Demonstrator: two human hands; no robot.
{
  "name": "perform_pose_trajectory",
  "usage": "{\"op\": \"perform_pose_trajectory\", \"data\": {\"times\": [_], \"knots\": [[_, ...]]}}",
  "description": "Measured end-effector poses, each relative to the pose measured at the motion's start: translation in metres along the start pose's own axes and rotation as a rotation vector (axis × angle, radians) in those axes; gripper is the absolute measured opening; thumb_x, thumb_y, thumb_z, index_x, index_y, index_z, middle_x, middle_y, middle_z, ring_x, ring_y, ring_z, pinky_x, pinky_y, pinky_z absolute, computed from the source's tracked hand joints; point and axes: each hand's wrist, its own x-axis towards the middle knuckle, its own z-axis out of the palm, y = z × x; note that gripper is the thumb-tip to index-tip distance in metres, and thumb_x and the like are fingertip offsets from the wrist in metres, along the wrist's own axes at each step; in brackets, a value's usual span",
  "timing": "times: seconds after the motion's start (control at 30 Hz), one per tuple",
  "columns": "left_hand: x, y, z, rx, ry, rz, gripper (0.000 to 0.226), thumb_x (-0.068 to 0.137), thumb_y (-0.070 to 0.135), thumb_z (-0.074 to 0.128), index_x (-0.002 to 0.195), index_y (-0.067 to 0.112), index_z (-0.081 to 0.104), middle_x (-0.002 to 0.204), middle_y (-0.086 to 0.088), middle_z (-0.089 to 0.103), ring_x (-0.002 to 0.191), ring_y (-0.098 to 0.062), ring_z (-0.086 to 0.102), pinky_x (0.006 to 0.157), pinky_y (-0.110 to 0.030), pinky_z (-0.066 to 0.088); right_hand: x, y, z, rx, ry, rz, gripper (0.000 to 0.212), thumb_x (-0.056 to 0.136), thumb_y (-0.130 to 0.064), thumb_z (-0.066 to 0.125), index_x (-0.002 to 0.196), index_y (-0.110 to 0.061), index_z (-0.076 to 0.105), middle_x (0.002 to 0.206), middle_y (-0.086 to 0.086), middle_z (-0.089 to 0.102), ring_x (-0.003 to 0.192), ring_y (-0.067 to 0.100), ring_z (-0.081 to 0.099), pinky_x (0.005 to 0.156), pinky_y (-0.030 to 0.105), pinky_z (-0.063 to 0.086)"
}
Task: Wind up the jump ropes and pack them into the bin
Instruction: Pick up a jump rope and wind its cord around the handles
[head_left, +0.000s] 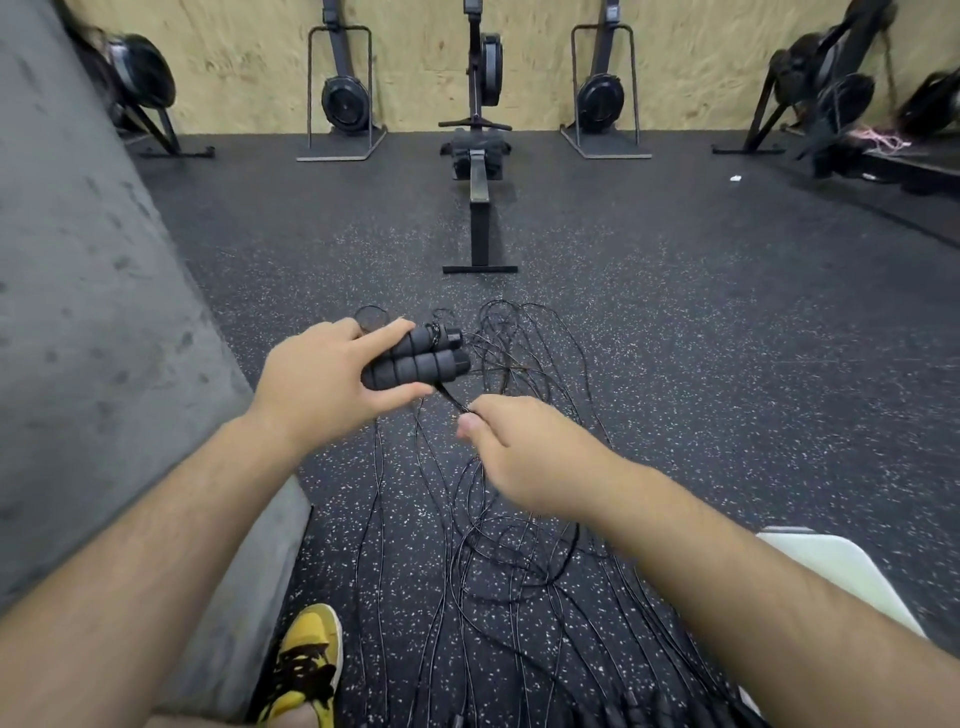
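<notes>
Progress looks early from where I sit. My left hand (322, 379) grips a pair of foam handles (415, 358) side by side, fingers and thumb curled round them, held above the floor (727, 338). My right hand (524, 452) pinches the thin cord (451, 397) just beside the handle ends, between thumb and fingertips. A turn or two may sit near the handle tips, but I cannot tell for sure. Most of this rope trails down loose, so I judge the winding of it has barely begun.

The other jump ropes (467, 545) lie unwound on the floor in long overlapping loops between my arms, with more handles (623, 709) bunched at the bottom edge. None of them looks coiled.

A white object (831, 566) shows at the lower right, partly behind my forearm. It could be the bin, though I cannot confirm that, and I see no rope in it. So all the packing remains, by my reckoning, and nearly all the winding.
</notes>
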Motion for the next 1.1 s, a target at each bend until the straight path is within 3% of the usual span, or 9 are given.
{"op": "perform_pose_trajectory", "data": {"times": [0.1, 0.23, 0.33, 0.43, 0.57, 0.77, 0.93, 1.0, 1.1], "knots": [[-0.001, 0.002, 0.003, 0.013, -0.025, 0.039, 0.078, 0.072, 0.096, 0.031, 0.129, 0.048, 0.054, 0.078, 0.005, 0.055, 0.079, -0.026, 0.064, 0.062, -0.034, 0.051, -0.006, 0.000, -0.016, -0.229, 0.082, -0.080, 0.024, 0.106, -0.036, 0.035, 0.093, -0.021, 0.047, 0.079, -0.005, 0.051, 0.076, 0.022, 0.048, 0.066, 0.034, 0.033], [-0.002, 0.011, -0.002, 0.012, -0.079, 0.133, 0.076, 0.072, 0.095, 0.033, 0.128, 0.049, 0.055, 0.075, 0.006, 0.053, 0.075, -0.025, 0.062, 0.058, -0.031, 0.050, -0.006, 0.010, -0.036, -0.460, 0.228, -0.173, 0.023, 0.104, -0.041, 0.037, 0.099, -0.025, 0.052, 0.092, -0.005, 0.062, 0.082, 0.023, 0.057, 0.065, 0.034, 0.038], [-0.004, 0.015, -0.008, -0.036, -0.131, 0.221, 0.078, 0.072, 0.097, 0.030, 0.128, 0.050, 0.057, 0.077, 0.009, 0.055, 0.078, -0.022, 0.062, 0.059, -0.028, 0.043, -0.002, 0.024, -0.048, -0.490, 0.291, -0.229, 0.028, 0.104, -0.045, 0.039, 0.109, -0.027, 0.059, 0.105, -0.009, 0.063, 0.094, 0.021, 0.063, 0.070, 0.035, 0.045], [-0.004, 0.025, -0.017, -0.107, -0.163, 0.307, 0.069, 0.074, 0.091, 0.043, 0.126, 0.048, 0.059, 0.077, 0.011, 0.052, 0.076, -0.019, 0.059, 0.060, -0.026, 0.036, 0.001, 0.037, -0.056, -0.449, 0.340, -0.290, 0.029, 0.101, -0.049, 0.041, 0.109, -0.032, 0.063, 0.103, -0.010, 0.063, 0.092, 0.021, 0.063, 0.069, 0.035, 0.046], [-0.006, 0.041, -0.026, -0.226, -0.172, 0.397, 0.068, 0.078, 0.088, 0.046, 0.130, 0.046, 0.058, 0.078, 0.012, 0.049, 0.076, -0.013, 0.054, 0.063, -0.029, 0.046, 0.007, 0.057, -0.059, -0.282, 0.341, -0.271, 0.032, 0.099, -0.051, 0.039, 0.106, -0.035, 0.066, 0.094, -0.012, 0.058, 0.088, 0.014, 0.059, 0.072, 0.037, 0.050], [-0.012, 0.056, -0.039, -0.465, -0.150, 0.376, 0.070, 0.078, 0.084, 0.056, 0.135, 0.044, 0.055, 0.083, 0.014, 0.056, 0.080, -0.010, 0.058, 0.075, -0.034, 0.050, 0.017, 0.063, -0.051, 0.079, 0.346, -0.222, 0.021, 0.100, -0.025, 0.050, 0.102, -0.025, 0.070, 0.092, -0.012, 0.065, 0.093, 0.013, 0.059, 0.089, 0.041, 0.049], [-0.010, 0.055, -0.056, -0.538, -0.133, 0.288, 0.066, 0.076, 0.077, 0.062, 0.132, 0.042, 0.059, 0.086, 0.017, 0.058, 0.085, -0.001, 0.058, 0.080, -0.023, 0.046, 0.020, 0.043, -0.038, 0.394, 0.333, -0.214, 0.019, 0.098, -0.029, 0.049, 0.091, -0.022, 0.065, 0.080, -0.010, 0.064, 0.075, 0.009, 0.057, 0.074, 0.035, 0.049], [-0.011, 0.055, -0.060, -0.553, -0.143, 0.270, 0.061, 0.077, 0.073, 0.064, 0.130, 0.042, 0.058, 0.088, 0.013, 0.061, 0.086, -0.007, 0.060, 0.081, -0.031, 0.049, 0.021, 0.040, -0.033, 0.472, 0.280, -0.228, 0.014, 0.090, -0.008, 0.057, 0.089, -0.021, 0.062, 0.077, -0.012, 0.061, 0.074, 0.009, 0.053, 0.068, 0.032, 0.044], [-0.018, 0.053, -0.062, -0.594, -0.139, 0.216, 0.061, 0.075, 0.066, 0.067, 0.131, 0.046, 0.053, 0.097, 0.014, 0.067, 0.093, -0.008, 0.064, 0.085, -0.035, 0.051, 0.021, 0.035, -0.024, 0.537, 0.252, -0.205, 0.045, 0.083, 0.019, 0.053, 0.083, -0.025, 0.061, 0.075, -0.017, 0.062, 0.073, 0.003, 0.053, 0.069, 0.025, 0.044]]}}
